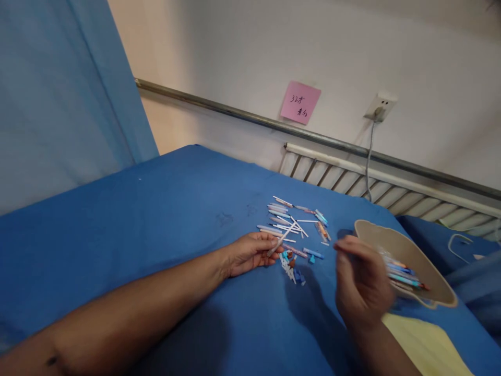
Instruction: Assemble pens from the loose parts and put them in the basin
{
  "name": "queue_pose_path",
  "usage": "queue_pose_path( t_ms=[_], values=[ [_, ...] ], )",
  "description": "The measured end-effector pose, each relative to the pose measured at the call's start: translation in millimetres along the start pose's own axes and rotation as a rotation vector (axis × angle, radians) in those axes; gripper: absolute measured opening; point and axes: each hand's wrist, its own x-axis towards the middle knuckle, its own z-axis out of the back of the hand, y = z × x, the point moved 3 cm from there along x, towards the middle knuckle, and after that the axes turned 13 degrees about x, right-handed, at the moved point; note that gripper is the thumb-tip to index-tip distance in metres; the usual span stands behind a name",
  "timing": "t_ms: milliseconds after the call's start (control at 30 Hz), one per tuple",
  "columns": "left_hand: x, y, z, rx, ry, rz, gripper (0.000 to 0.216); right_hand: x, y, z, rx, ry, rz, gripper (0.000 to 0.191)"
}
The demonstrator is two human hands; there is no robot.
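The left hand [254,254] pinches a white stick [285,237]; the right hand [362,282] blurs, grip unclear. Pen parts [279,214] lie out; pens [403,270] remain in the basket [417,250].

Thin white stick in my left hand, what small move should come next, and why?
Perhaps bring your right hand to the thin white stick: your left hand pinches it near one end, its far end sticks out, and the right hangs apart near the basket.
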Motion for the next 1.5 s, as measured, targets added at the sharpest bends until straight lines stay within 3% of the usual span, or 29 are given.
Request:
queue_pose_path(
  t_ms=[67,167,267,467,633,800,1133,1267,1500],
  values=[
    [0,-1,0,-0.003,0.002,-0.005,0.021,4,-26,-7,-0.025,0.044,-0.073,0.013],
    [0,-1,-1,-0.002,0.001,-0.009,0.02,2,-68,-16,-0.071,0.164,-0.305,0.013],
    [0,-2,-1,-0.005,-0.025,-0.008,0.021,-3,-89,-20,-0.066,0.282,-0.435,0.014],
    [2,-3,0,-0.004,-0.053,-0.007,0.019,-6,-77,-34,-0.283,0.655,-0.255,0.017],
    [2,-4,1,0.024,-0.081,-0.031,0.018,-6,-74,-39,-0.441,0.733,-0.218,0.017],
    [3,-9,7,0.109,-0.177,-0.07,0.021,-6,-77,-39,-0.43,0.665,-0.271,0.022],
    [9,-10,13,0.344,-0.247,-0.195,0.022,0,-89,-18,0.129,0.189,-0.62,0.032],
    [11,-8,13,0.442,-0.27,-0.193,0.025,1,-88,-17,0.236,0.186,-0.637,0.032],
    [14,-7,12,0.504,-0.272,-0.205,0.027,-1,-85,-18,0.182,0.25,-0.625,0.031]
  ],
)
